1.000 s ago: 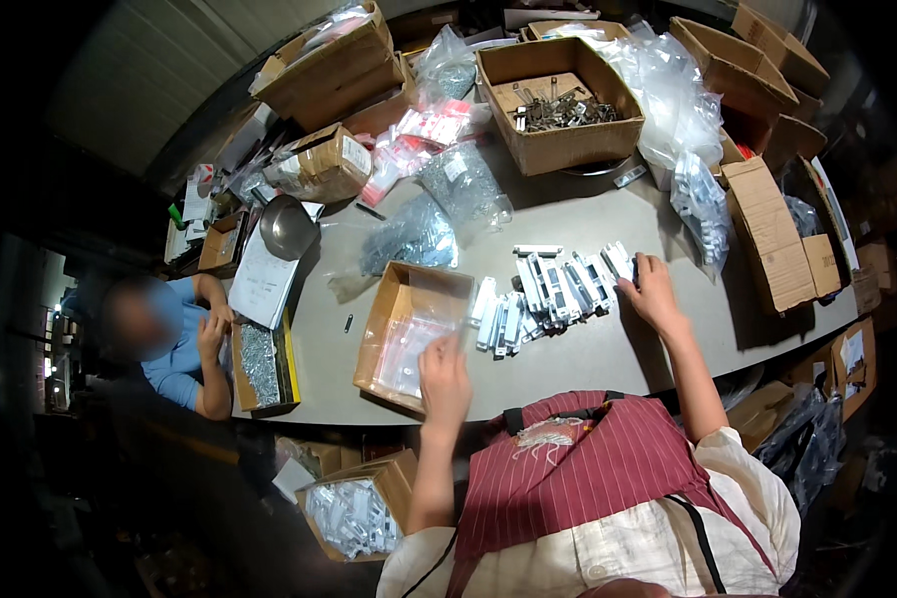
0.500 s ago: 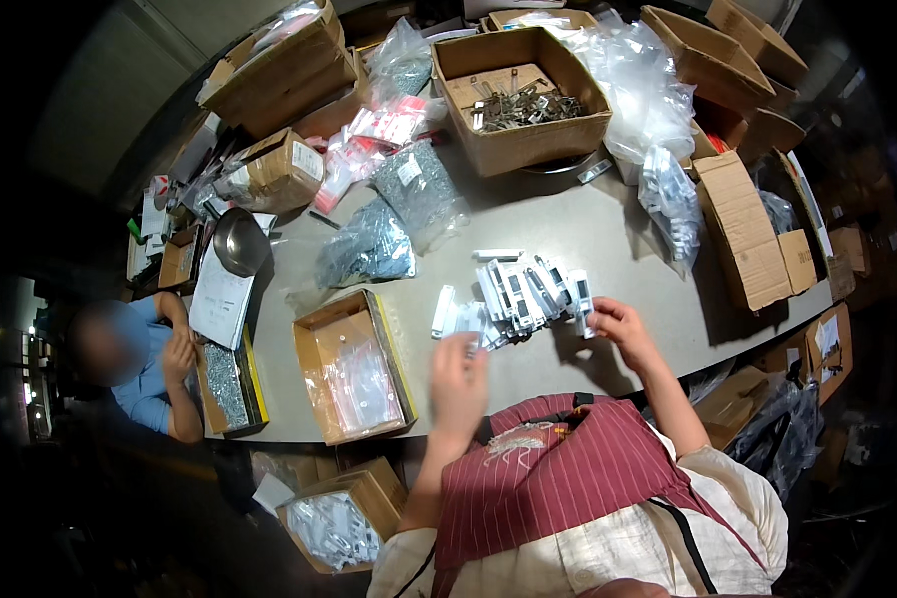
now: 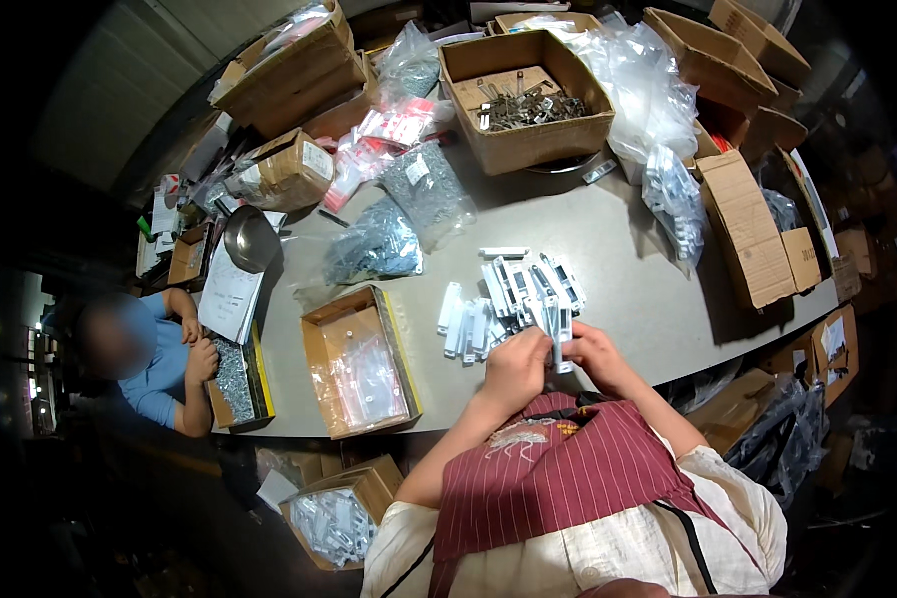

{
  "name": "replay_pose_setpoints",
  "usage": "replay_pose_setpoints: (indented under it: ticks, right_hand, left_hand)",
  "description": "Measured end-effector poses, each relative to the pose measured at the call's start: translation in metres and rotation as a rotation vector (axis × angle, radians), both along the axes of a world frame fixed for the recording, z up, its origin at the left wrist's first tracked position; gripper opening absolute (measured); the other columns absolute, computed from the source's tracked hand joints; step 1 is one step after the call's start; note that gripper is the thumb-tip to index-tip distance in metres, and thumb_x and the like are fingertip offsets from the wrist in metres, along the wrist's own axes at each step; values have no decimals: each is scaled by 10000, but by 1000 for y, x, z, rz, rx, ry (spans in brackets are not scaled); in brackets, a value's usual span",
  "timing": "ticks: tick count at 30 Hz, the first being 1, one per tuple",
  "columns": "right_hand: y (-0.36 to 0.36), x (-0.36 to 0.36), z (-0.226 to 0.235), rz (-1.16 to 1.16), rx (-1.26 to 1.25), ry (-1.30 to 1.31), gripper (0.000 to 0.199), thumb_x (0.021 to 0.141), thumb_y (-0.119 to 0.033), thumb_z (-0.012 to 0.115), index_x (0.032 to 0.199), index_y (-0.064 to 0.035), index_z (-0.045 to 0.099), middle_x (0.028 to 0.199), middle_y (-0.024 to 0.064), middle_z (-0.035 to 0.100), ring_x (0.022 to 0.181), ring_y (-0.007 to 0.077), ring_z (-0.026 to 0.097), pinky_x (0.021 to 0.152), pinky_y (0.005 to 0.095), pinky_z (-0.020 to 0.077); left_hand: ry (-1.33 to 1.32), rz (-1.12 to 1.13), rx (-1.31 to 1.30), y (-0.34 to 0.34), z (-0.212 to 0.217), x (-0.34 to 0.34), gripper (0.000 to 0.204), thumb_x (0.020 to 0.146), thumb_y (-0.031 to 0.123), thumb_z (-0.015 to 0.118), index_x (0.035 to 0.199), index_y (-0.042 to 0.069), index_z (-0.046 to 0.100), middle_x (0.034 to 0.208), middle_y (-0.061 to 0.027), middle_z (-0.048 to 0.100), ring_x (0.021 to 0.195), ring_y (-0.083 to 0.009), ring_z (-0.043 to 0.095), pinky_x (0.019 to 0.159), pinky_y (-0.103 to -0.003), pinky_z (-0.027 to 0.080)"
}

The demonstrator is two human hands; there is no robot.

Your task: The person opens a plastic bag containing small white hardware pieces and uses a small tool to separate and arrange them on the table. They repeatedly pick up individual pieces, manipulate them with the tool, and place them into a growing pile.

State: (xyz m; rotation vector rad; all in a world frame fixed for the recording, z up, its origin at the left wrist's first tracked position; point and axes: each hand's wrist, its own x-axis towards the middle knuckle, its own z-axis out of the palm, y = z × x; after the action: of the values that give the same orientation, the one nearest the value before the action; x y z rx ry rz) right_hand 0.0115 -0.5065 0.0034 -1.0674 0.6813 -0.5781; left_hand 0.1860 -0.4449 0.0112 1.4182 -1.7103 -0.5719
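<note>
Right hand [image 3: 596, 357]: pinches a slim white part [image 3: 565, 356] between the hands. Left hand [image 3: 518, 367]: fingers curled at the part; grip unclear. Steady it by its edges, clear of the similar parts [image 3: 521, 287] just beyond on the surface [image 3: 648, 294].

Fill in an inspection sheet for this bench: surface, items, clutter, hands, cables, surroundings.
Surface: grey table, crowded along its far side.
Items: white parts in a loose pile; one held part at the near edge.
Clutter: blue-grey bag, metal pan by papers, carton of metal pieces.
Left hand: curled beside the held part, grip hidden.
Right hand: holds that part.
Cables: nothing seen.
Surroundings: co-worker at the table's left end; dim beyond.
</note>
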Motion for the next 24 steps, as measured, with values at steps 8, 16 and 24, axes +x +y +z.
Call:
replay_pose_setpoints:
  ticks: [8,16,24]
  right_hand:
    - [-3,2,3,-86,384,-240,435,873,-179,527,1232,64,556,986,170,673,888,261,670,870,390,535]
    - [-6,-9,-14,50,388,-211,456,826,-209,517,1153,94,614,953,175,681,819,245,670,799,351,538]
    - [-12,-13,-18,-86,471,-204,505,802,-234,500,1189,69,613,885,150,655,673,176,626,572,256,506]
  left_hand:
    - [1406,56,319,2,-1,10,264,1039,185,450,959,-27,585,884,-140,675,705,-192,654,623,-290,507]
    - [1127,123,474,-9,21,33,285,1033,277,485,1065,19,602,803,-24,579,546,-34,401,449,-178,252]
    - [900,-46,572,-13,12,41,178,937,215,667,953,38,656,747,24,607,597,-34,467,523,-186,343]
